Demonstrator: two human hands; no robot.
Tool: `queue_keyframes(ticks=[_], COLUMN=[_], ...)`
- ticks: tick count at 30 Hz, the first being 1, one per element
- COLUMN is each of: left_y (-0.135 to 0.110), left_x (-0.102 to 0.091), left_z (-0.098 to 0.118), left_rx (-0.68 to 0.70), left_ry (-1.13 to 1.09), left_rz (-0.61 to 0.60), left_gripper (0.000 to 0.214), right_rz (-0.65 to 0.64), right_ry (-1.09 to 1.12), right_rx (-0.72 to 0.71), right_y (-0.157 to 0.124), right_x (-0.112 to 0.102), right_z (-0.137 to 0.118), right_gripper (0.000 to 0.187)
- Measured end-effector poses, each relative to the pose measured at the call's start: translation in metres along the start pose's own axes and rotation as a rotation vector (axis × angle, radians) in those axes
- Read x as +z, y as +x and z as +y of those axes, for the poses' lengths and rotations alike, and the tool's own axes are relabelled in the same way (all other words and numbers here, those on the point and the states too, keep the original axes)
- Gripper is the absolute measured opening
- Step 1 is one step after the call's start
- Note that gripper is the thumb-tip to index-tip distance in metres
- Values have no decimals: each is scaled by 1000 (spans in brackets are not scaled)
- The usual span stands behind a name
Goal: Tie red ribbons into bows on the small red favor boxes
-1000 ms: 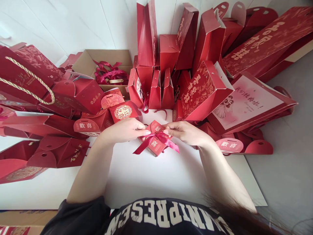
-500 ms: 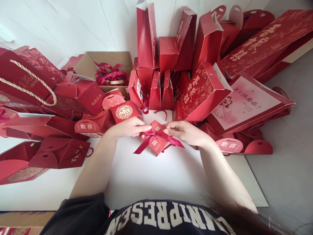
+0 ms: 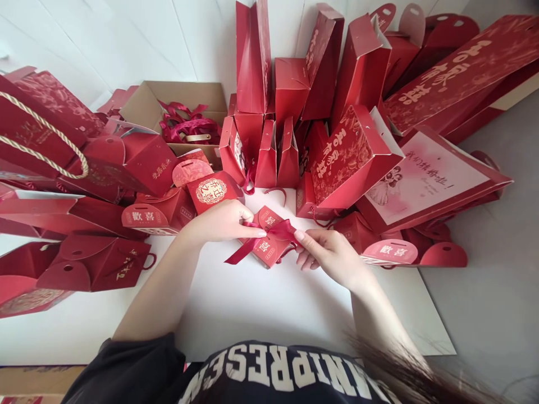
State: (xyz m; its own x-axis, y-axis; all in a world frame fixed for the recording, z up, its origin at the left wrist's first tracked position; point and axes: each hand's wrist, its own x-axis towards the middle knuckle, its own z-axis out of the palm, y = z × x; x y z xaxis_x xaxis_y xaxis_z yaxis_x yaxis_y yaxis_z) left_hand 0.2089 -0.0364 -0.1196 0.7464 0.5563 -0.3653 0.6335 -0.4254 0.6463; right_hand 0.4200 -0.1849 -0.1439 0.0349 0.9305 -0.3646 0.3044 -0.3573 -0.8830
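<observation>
A small red gift box (image 3: 266,253) with pale lettering lies on the white table, set at a slant. Across its top runs a dark pink satin ribbon (image 3: 281,231) tied in a bow. On the left, my left hand (image 3: 227,220) pinches the bow between thumb and forefinger, and a slant-cut tail hangs below it. My right hand (image 3: 327,253) grips the ribbon's right side with thumb and fingers, covering the right tail. A thin red cord handle shows beside the box near my right fingers.
An open cardboard box (image 3: 138,106) of loose ribbon stands at the back left. Several red gift bags and boxes crowd both sides and the back, including a red box (image 3: 213,193) close to my left hand. The white table's (image 3: 261,314) edge lies near my body.
My right hand has moved down and slightly right, now gripping the right part of the ribbon. My left hand has shifted a little right onto the bow's left side.
</observation>
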Motion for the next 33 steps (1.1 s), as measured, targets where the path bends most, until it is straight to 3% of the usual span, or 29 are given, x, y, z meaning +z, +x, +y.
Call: queue_keyframes(ticks=[3, 8, 13, 17, 25, 28, 33], left_y=[2, 4, 6, 8, 7, 6, 5], left_x=[3, 6, 8, 8, 2, -1, -5], left_z=[0, 2, 1, -2, -2, -3, -5], left_rx=[23, -18, -68, -75, -21, -59, -117], left_ry=[30, 85, 67, 32, -86, -172, -260], left_rz=[70, 191, 193, 171, 86, 37, 68], left_gripper=[52, 52, 53, 55, 52, 48, 49], right_rz=[-96, -140, -126, -115, -250, -273, -267], right_ry=[188, 252, 195, 151, 194, 200, 198], right_rx=[-53, -115, -169, -123, -27, -13, -12], right_y=[4, 7, 8, 13, 18, 17, 15], right_x=[5, 11, 9, 2, -3, -6, -11], right_z=[12, 17, 22, 28, 35, 36, 36], right_gripper=[42, 36, 33, 36, 38, 37, 37])
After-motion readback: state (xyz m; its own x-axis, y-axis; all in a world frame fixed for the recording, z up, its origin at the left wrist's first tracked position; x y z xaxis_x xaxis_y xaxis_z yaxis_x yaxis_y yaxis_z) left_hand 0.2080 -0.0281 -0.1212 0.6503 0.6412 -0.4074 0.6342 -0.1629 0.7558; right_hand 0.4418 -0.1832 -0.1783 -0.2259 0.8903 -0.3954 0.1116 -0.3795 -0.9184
